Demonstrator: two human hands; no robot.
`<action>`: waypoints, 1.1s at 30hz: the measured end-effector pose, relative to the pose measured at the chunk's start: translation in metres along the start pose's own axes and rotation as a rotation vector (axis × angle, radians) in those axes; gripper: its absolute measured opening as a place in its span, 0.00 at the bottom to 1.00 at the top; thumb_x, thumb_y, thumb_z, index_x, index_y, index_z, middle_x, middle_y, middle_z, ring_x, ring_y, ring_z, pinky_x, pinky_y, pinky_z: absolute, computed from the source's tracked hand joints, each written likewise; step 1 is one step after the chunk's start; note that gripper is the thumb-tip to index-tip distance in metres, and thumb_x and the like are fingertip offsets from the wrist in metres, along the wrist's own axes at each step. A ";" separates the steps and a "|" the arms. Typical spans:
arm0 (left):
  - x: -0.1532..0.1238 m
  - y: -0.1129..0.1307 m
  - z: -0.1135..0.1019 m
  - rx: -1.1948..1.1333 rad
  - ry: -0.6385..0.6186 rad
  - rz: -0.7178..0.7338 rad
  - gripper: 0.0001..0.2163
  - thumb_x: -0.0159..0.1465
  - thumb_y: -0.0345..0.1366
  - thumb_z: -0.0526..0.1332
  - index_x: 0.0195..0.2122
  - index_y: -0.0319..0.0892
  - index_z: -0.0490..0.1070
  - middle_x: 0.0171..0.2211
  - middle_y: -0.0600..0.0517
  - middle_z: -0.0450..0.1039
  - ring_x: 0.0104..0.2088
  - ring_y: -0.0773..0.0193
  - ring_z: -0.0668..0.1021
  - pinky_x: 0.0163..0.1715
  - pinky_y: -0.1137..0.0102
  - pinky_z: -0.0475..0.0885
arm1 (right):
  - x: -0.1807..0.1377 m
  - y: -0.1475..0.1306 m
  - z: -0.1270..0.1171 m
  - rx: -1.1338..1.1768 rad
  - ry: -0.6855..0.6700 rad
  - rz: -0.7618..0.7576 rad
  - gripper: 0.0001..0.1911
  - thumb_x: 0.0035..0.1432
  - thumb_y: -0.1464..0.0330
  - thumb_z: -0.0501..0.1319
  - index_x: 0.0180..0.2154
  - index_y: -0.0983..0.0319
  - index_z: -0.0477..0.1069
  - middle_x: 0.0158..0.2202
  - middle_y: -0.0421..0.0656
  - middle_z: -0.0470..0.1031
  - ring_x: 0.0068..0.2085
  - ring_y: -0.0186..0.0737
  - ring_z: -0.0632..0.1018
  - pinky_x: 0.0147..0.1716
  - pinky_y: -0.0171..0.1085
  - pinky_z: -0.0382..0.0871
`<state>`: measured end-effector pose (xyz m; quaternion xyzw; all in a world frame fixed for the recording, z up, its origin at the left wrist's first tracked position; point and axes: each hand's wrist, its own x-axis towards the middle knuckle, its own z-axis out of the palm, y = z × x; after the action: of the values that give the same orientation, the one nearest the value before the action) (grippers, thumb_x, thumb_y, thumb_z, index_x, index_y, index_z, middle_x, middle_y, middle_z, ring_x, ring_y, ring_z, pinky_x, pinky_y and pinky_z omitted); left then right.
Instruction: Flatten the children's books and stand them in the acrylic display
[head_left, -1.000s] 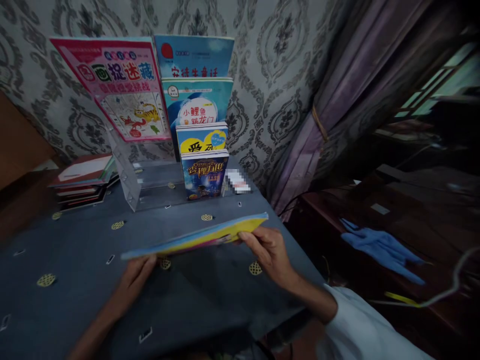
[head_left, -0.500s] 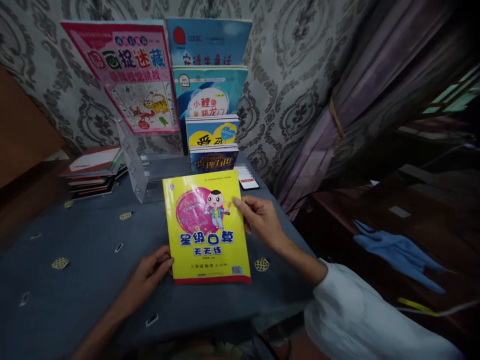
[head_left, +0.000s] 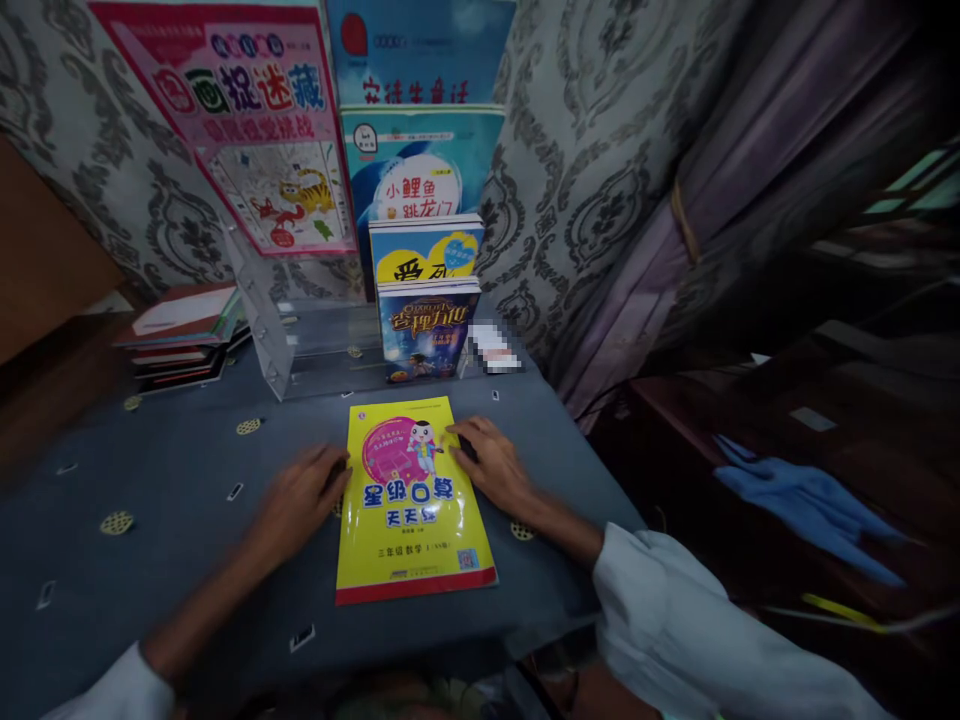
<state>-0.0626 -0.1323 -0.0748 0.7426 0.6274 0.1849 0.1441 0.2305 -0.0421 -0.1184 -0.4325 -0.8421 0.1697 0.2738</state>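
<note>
A yellow workbook (head_left: 409,500) lies flat and face up on the blue-grey tablecloth (head_left: 165,500), near the table's front edge, its red-trimmed bottom edge toward the person and its top toward the rack; the right hand (head_left: 491,468) rests on its upper right edge with fingers stretched out and loose over the cover, pressing rather than gripping; the left hand (head_left: 300,500) sits at the book's left edge with fingers bent and fingertips meeting that edge, but it is blurred, so whether it pinches the cover or merely touches it cannot be told. Just behind the workbook stands a clear acrylic rack (head_left: 262,335) with stepped tiers; its right column holds four books upright, one behind another and rising toward the wall: a dark blue book (head_left: 426,330) in the front tier, a yellow-and-blue book (head_left: 426,250) behind it, a teal book (head_left: 420,165) behind that, and a light blue book (head_left: 420,50) at the back; the left column holds a large pink book (head_left: 247,110), tilted, in a rear tier, while the lower left tiers show only bare plastic. To the rack's left a flat stack of books (head_left: 184,345) lies on the table; to the right, off the table, a purple curtain (head_left: 675,200) hangs and a blue cloth (head_left: 810,500) lies on a dark wooden surface.
</note>
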 end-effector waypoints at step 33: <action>0.054 -0.038 0.041 0.317 0.180 0.252 0.22 0.74 0.42 0.46 0.59 0.40 0.72 0.60 0.40 0.72 0.60 0.50 0.74 0.56 0.53 0.70 | 0.057 -0.061 0.035 -0.080 -0.419 -0.313 0.27 0.73 0.64 0.52 0.68 0.67 0.56 0.70 0.54 0.59 0.72 0.46 0.55 0.72 0.51 0.45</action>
<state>-0.0692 -0.0717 -0.1228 0.8091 0.5610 0.1661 -0.0553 0.1434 -0.0317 -0.0963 -0.2629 -0.9431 0.1779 0.0990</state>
